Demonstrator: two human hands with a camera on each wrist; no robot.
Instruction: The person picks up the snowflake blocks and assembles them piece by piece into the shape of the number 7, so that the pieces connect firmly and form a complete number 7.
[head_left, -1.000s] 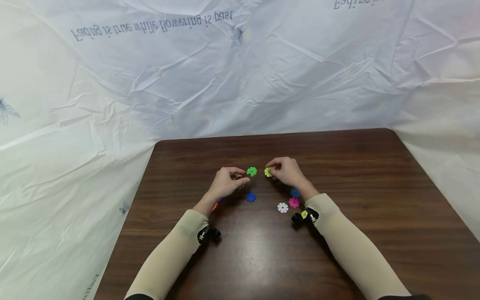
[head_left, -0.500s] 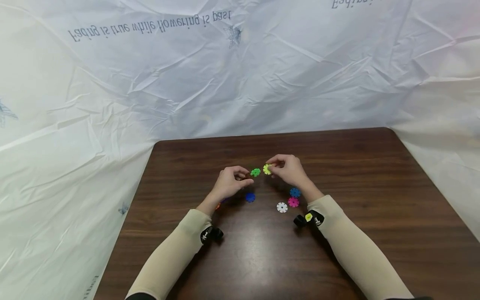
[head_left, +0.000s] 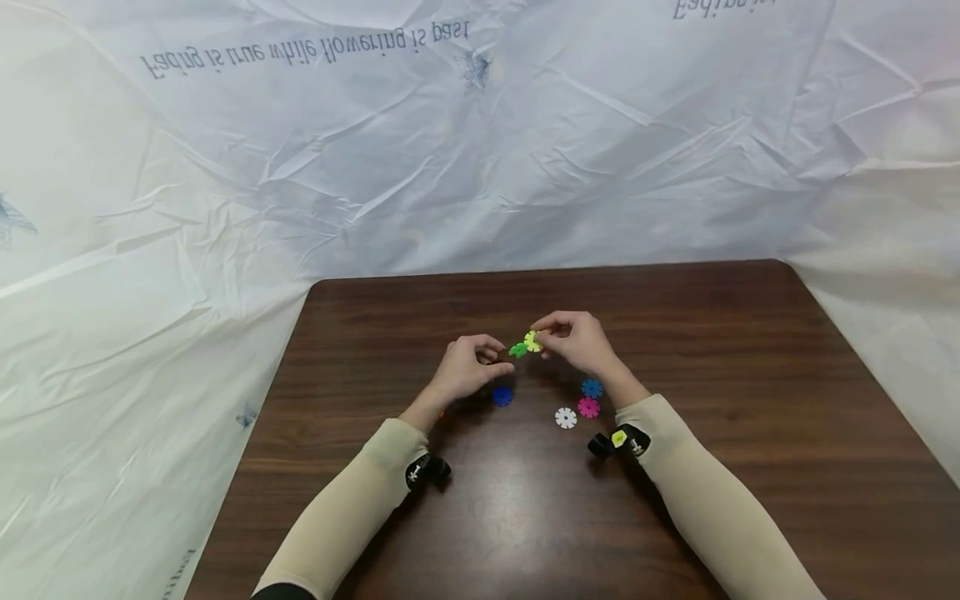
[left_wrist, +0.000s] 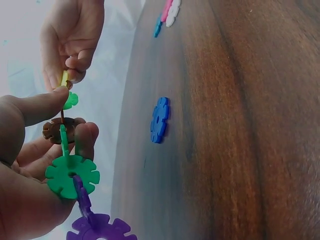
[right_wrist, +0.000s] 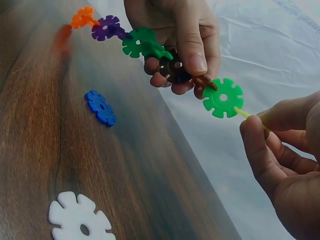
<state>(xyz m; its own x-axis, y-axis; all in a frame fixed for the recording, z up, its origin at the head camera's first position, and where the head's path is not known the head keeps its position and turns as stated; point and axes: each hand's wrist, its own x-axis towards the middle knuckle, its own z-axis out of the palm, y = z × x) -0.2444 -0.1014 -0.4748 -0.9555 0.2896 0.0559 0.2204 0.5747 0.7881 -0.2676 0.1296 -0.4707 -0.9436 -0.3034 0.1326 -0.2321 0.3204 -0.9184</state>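
My left hand (head_left: 468, 367) grips a chain of interlocked notched plastic discs by a brown disc (right_wrist: 175, 69), thumb on top. The chain trails back through a dark green disc (left_wrist: 72, 176), a purple disc (right_wrist: 105, 28) and an orange disc (right_wrist: 83, 17). At its front end is a light green disc (right_wrist: 223, 98). Between thumb and fingers, my right hand (head_left: 577, 340) pinches a yellow disc (head_left: 532, 341). Seen edge-on in the right wrist view, the yellow disc meets the rim of the light green one; how deep it sits in a slot I cannot tell.
A blue disc (head_left: 502, 396) lies on the brown wooden table (head_left: 510, 517) below the hands. To the right lie a white disc (head_left: 566, 417), a pink disc (head_left: 588, 407) and a teal-blue disc (head_left: 592, 388). White printed sheeting (head_left: 480, 167) hangs behind the table.
My left hand has moved slightly right with the chain, and the light green disc has tilted. The gap between the light green and yellow discs has closed. The loose discs stay put.
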